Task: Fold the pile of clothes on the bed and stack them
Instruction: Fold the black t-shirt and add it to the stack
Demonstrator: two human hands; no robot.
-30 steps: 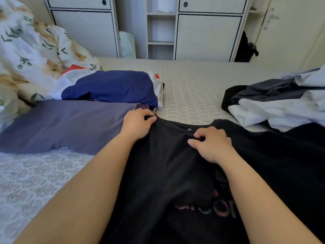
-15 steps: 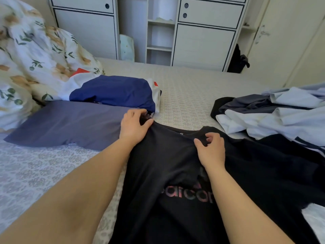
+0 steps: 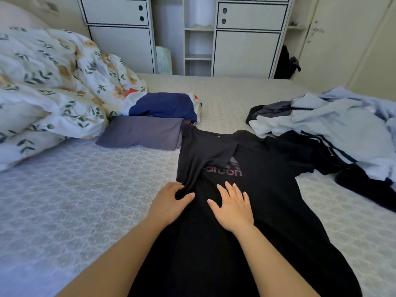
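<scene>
- Head view: we've got the black T-shirt [image 3: 246,211] laid front-up on the bed [image 3: 85,189], its left side folded over the chest print.
- Our left hand [image 3: 169,202] pinches that folded edge with curled fingers; our right hand [image 3: 232,205] lies flat on the cloth, fingers spread, holding nothing.
- To do this well, we'd pin with the flat hand, draw the fold straight down to the hem, then match it from the other side.
- The unfolded pile [image 3: 332,125] waits to the right, touching the shirt's far sleeve.
- Folded pieces, a grey one [image 3: 139,133] and a navy one [image 3: 165,106], sit beyond the left shoulder beside the floral duvet [image 3: 53,82].
- Hidden: the hem runs out of frame, the print is half covered, and we can't count the pile's garments.
</scene>
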